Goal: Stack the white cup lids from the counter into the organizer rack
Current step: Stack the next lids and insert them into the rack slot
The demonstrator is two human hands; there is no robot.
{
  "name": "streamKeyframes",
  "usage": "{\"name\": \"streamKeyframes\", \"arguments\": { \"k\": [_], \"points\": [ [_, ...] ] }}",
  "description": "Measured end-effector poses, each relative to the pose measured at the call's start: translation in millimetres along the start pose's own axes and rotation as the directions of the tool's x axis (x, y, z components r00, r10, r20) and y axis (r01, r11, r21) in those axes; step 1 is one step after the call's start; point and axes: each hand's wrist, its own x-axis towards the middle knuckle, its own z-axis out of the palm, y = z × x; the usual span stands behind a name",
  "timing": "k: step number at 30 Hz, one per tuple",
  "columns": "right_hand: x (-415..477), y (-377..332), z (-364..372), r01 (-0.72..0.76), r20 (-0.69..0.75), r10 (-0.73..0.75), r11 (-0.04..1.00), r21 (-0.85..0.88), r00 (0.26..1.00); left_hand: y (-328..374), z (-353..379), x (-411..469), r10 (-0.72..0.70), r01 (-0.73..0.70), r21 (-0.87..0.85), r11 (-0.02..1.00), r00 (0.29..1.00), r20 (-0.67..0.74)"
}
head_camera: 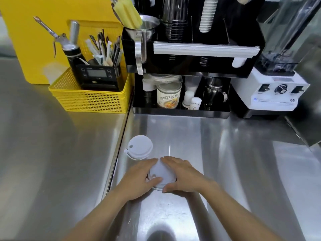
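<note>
Nearest the camera, on the steel counter (225, 171), both bare hands cup one white cup lid (162, 173). Left hand (139, 178) grips its left edge, thumb laid over the top; right hand (182, 176) grips its right edge, fingers curled round the far rim. Lid lies dome up, its small sip hole toward the left hand. It appears to rest on the counter; contact underneath cannot be confirmed.

Just beyond and left, a second white lid (139, 146) sits flat on the counter, dome up, sip hole and tab pointing left, apart from both hands.

Further back stands the black organizer rack (191, 66). Its lower shelf holds a can (168, 96) with a printed label; the characters are not legible. Stacked white cups (207, 14) hang in its upper section.

Right of the rack is a white blender base (272, 94); its blue branding is too blurred to read. At far left, a yellow basket (90, 98) holds a black digital scale (97, 75).
</note>
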Motion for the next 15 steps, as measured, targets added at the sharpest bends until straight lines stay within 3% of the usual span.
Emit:
{"name": "streamKeyframes", "arguments": {
  "k": [4,9,14,15],
  "points": [
    [2.0,-1.5,10.2,-0.025,-0.059,0.024,1.000,-0.001,0.998,-10.6,9.0,-12.6,0.017,-0.017,0.013,1.000,0.998,-0.062],
    [2.9,-2.9,8.3,-0.039,-0.220,0.045,0.999,0.034,0.974,2.7,1.3,-11.8,0.029,-0.043,-0.097,0.994,0.989,-0.146],
    [4.4,7.2,-21.7,-0.074,-0.423,0.104,0.994,0.086,0.900,30.9,-18.3,20.6,0.072,-0.094,-0.084,0.992,0.970,-0.232],
    [1.3,16.3,-44.3,-0.061,-0.507,0.110,0.992,0.112,0.855,49.2,-26.7,43.5,0.136,-0.152,-0.041,0.988,0.954,-0.268]
  ]
}}
